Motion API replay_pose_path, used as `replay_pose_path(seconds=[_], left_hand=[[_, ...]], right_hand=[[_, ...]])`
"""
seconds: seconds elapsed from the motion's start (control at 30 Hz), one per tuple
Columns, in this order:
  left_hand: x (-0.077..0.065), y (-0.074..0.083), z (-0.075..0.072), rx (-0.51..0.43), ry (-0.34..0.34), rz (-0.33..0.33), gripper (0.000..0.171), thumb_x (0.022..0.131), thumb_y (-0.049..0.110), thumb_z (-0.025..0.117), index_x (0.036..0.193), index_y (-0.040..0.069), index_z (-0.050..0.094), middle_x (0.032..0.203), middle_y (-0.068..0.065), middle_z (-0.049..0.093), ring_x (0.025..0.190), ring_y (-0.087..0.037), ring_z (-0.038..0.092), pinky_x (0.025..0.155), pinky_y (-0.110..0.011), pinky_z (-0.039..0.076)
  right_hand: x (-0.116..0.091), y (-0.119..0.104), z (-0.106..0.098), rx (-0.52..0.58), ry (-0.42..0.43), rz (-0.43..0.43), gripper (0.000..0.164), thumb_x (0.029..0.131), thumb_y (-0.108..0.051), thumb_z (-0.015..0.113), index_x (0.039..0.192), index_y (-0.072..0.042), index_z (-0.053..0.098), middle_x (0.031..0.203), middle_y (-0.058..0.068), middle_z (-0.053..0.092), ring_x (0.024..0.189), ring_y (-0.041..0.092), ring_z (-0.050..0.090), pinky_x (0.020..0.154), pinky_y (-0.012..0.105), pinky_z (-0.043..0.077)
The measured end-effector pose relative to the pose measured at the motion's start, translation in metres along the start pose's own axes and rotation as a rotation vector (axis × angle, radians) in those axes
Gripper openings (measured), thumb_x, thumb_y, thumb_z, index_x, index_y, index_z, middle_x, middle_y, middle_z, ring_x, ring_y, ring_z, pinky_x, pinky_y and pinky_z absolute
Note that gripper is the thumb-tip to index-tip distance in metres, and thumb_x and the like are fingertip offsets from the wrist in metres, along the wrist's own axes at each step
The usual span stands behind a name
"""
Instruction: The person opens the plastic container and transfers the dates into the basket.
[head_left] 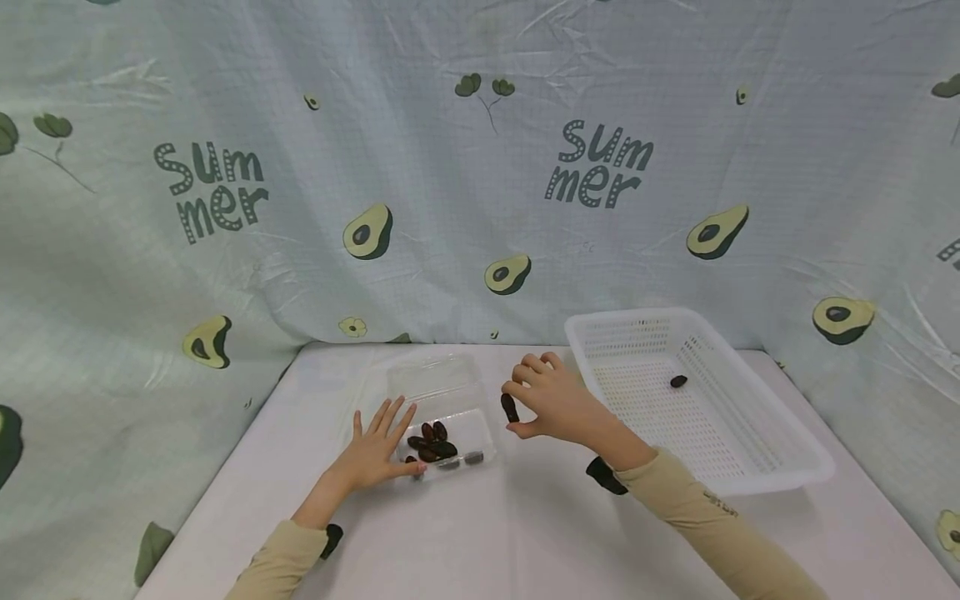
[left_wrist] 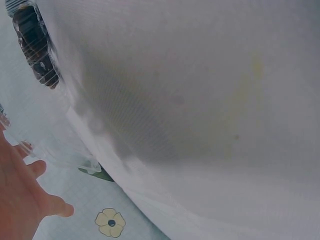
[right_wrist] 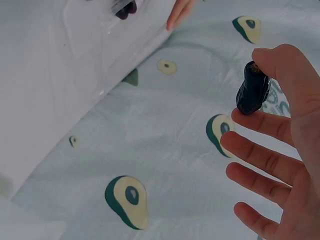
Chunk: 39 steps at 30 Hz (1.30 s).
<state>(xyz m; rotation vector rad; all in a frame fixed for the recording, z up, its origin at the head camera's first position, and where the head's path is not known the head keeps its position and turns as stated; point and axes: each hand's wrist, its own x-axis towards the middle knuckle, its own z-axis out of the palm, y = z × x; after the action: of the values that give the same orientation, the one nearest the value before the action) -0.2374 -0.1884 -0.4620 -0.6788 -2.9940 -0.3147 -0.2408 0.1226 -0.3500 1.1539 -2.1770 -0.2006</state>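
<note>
My right hand (head_left: 555,404) pinches a dark, wrinkled date (head_left: 510,407) between thumb and forefinger, raised above the table. In the right wrist view the same date (right_wrist: 252,89) stands lengthwise between thumb and fingertip, the other fingers spread apart. To its left, a clear plastic clamshell box (head_left: 480,425) lies with its lid (head_left: 427,377) folded back, and several dates (head_left: 444,449) sit inside. My left hand (head_left: 371,457) spreads its fingers over the left side of this box, its thumb at the near edge. Whether it presses on the box is hard to tell.
A white slotted plastic basket (head_left: 705,429) stands on the right of the table, with a single date (head_left: 678,381) inside. The white-covered table (head_left: 450,542) meets a printed curtain (head_left: 435,275) at the back and sides.
</note>
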Motion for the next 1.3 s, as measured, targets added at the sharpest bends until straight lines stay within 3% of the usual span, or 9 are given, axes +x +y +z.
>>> replay_pose_path(seconds=[0.37, 0.7, 0.77, 0.83, 0.93, 1.3], left_hand=[[0.000, 0.000, 0.001, 0.003, 0.018, 0.009, 0.095, 0.074, 0.064, 0.054, 0.144, 0.011, 0.017, 0.150, -0.015, 0.013, 0.137, -0.037, 0.010, 0.098, -0.069, 0.004], [0.000, -0.002, 0.004, 0.000, 0.042, 0.022, 0.094, 0.074, 0.063, 0.054, 0.143, 0.010, 0.019, 0.149, -0.017, 0.015, 0.135, -0.039, 0.012, 0.098, -0.069, 0.004], [0.000, -0.002, 0.004, 0.001, 0.042, 0.023, 0.094, 0.074, 0.063, 0.054, 0.143, 0.010, 0.019, 0.149, -0.017, 0.015, 0.135, -0.039, 0.013, 0.098, -0.069, 0.004], [0.000, -0.002, 0.003, -0.001, 0.037, 0.022, 0.094, 0.074, 0.063, 0.054, 0.143, 0.010, 0.018, 0.149, -0.017, 0.015, 0.136, -0.038, 0.012, 0.098, -0.069, 0.004], [-0.001, -0.001, 0.002, -0.012, 0.030, 0.016, 0.094, 0.074, 0.063, 0.055, 0.144, 0.011, 0.017, 0.149, -0.016, 0.014, 0.136, -0.038, 0.011, 0.098, -0.069, 0.003], [-0.001, 0.000, 0.000, -0.013, 0.006, 0.004, 0.094, 0.074, 0.063, 0.053, 0.144, 0.013, 0.016, 0.150, -0.014, 0.012, 0.137, -0.037, 0.009, 0.099, -0.068, 0.001]], right_hand=[[-0.040, 0.042, -0.021, -0.043, 0.020, 0.033, 0.042, 0.065, -0.049, 0.071, 0.088, -0.016, 0.059, 0.083, -0.001, 0.055, 0.083, 0.019, 0.049, 0.072, 0.036, 0.041], [-0.082, 0.087, -0.021, -0.057, 0.015, 0.062, 0.046, 0.060, -0.044, 0.077, 0.087, -0.011, 0.060, 0.081, 0.004, 0.055, 0.080, 0.024, 0.049, 0.069, 0.042, 0.040], [-0.089, 0.096, -0.021, -0.068, 0.013, 0.064, 0.045, 0.071, -0.051, 0.067, 0.088, -0.010, 0.060, 0.081, 0.005, 0.055, 0.081, 0.025, 0.050, 0.070, 0.044, 0.041], [-0.097, 0.104, -0.021, -0.074, 0.016, 0.071, 0.049, 0.082, -0.056, 0.050, 0.088, -0.009, 0.060, 0.081, 0.006, 0.056, 0.081, 0.026, 0.050, 0.071, 0.045, 0.041], [-0.106, 0.115, -0.022, -0.085, 0.024, 0.091, 0.068, 0.086, -0.060, 0.017, 0.086, -0.008, 0.061, 0.079, 0.006, 0.056, 0.080, 0.027, 0.050, 0.069, 0.045, 0.041], [-0.134, 0.148, -0.016, -0.148, 0.038, 0.188, 0.080, 0.084, -0.066, 0.009, 0.081, -0.006, 0.061, 0.072, 0.008, 0.053, 0.073, 0.028, 0.047, 0.063, 0.047, 0.040]])
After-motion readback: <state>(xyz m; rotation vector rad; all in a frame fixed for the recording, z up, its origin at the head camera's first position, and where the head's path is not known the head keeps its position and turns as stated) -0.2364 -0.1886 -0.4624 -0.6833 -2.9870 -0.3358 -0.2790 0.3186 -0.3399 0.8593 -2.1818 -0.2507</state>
